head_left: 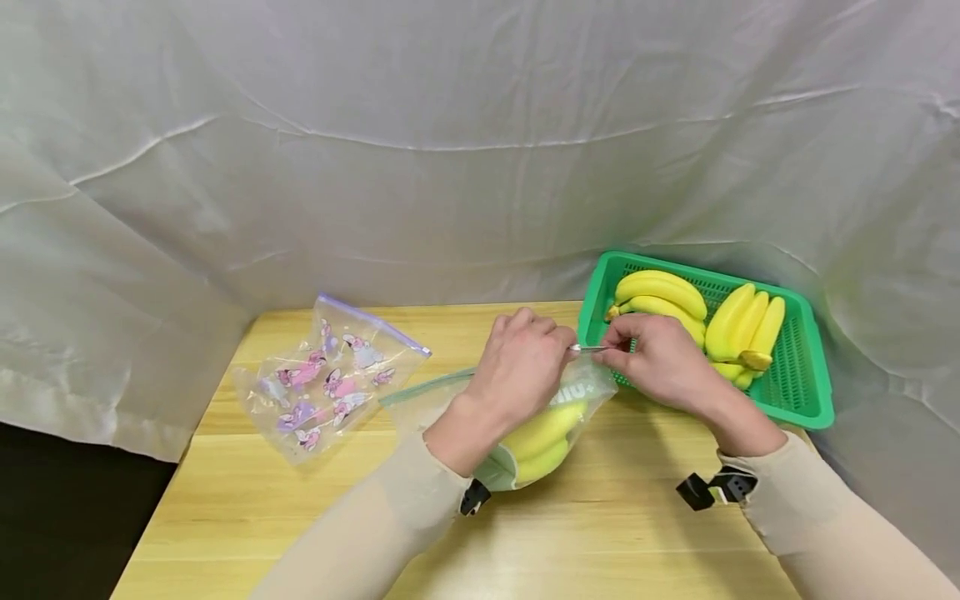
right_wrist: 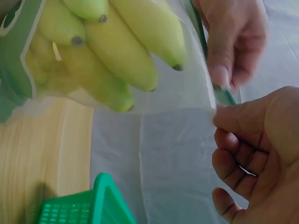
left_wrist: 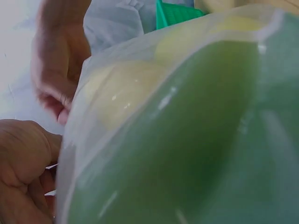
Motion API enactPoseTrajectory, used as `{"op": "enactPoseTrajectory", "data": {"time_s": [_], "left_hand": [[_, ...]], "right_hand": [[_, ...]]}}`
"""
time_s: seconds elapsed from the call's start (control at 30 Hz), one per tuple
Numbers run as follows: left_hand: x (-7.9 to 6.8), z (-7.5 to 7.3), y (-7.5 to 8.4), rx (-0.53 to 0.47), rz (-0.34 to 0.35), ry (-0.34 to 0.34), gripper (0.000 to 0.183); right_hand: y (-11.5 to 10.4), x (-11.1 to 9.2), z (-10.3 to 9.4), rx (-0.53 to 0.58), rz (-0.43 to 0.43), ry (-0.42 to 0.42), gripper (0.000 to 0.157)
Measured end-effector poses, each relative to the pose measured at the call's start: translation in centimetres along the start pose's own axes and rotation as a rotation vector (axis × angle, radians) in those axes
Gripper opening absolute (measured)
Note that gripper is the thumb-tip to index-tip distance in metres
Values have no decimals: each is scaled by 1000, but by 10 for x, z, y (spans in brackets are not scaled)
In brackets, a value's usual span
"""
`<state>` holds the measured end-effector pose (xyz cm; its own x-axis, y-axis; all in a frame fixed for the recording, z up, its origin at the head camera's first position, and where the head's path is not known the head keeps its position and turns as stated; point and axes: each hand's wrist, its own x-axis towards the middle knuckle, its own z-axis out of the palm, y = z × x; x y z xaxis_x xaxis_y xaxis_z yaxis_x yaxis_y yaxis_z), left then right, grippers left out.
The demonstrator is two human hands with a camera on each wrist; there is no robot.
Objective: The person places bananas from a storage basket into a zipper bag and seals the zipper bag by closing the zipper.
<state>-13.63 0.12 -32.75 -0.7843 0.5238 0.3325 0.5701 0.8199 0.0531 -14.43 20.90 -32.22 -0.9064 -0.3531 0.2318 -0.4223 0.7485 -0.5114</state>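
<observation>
A clear plastic zip bag point(head_left: 498, 471) with a green printed panel hangs below both hands and holds a bunch of yellow bananas point(head_left: 543, 446). My left hand point(head_left: 521, 367) grips the bag's green zip strip point(head_left: 427, 387) along the top edge. At the strip's right end, my right hand point(head_left: 660, 358) pinches the bag's corner between thumb and fingertips. Seen from the right wrist, the left thumb presses on the strip close to the right fingertips, and banana tips point(right_wrist: 135, 56) show through the plastic. The bag's green panel point(left_wrist: 187, 140) fills most of the left wrist view.
A green basket point(head_left: 821, 367) with more banana bunches point(head_left: 660, 296) stands at the back right, just behind my right hand. On the left of the wooden table point(head_left: 247, 508) lies a flat clear bag point(head_left: 337, 387) with pink cartoon prints and a purple zip. Grey cloth hangs behind.
</observation>
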Motion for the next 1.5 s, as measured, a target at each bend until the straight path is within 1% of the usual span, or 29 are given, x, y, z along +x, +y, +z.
{"op": "enactPoseTrajectory", "data": {"time_s": [0.07, 0.1, 0.2, 0.3, 0.37, 0.43, 0.5, 0.57, 0.63, 0.77, 0.87, 1.03, 1.27, 1.5], "left_hand": [[0, -1, -2, 6, -14, -5, 18], [0, -2, -2, 8, -15, -4, 18], [0, -5, -4, 18, -5, 8, 18], [0, -7, -6, 38, 2, 34, 18], [0, -8, -6, 54, 9, 59, 17], [-1, -8, -6, 68, 20, 84, 17], [-2, -8, -6, 75, 29, 101, 16], [-3, -8, -6, 72, 34, 101, 16], [-3, -8, -8, 64, 26, 86, 17], [-7, -11, -16, 47, -8, 36, 17], [-11, -14, -23, 41, -35, 19, 18], [-13, -16, -32, 40, -36, 33, 18], [-15, -20, -37, 44, -38, 42, 17], [-19, -24, -44, 40, -65, 71, 18]], "right_hand": [[0, -1, -3, -29, -20, -1, 18], [-1, 0, -4, -59, -48, -1, 16], [-7, 1, -4, -176, -166, 14, 14], [-16, 3, -2, -306, -283, 65, 16], [-21, 3, 0, -374, -340, 107, 18], [-24, 4, 2, -422, -385, 146, 20], [-25, 5, 3, -442, -408, 165, 22], [-25, 5, 3, -450, -409, 161, 23], [-24, 6, 3, -446, -391, 142, 23], [-21, 7, 0, -434, -336, 101, 24], [-18, 6, -4, -433, -304, 90, 24], [-17, 6, -8, -436, -289, 77, 21], [-20, 10, 1, -409, -346, 124, 19], [-16, 8, -2, -397, -304, 136, 15]]}}
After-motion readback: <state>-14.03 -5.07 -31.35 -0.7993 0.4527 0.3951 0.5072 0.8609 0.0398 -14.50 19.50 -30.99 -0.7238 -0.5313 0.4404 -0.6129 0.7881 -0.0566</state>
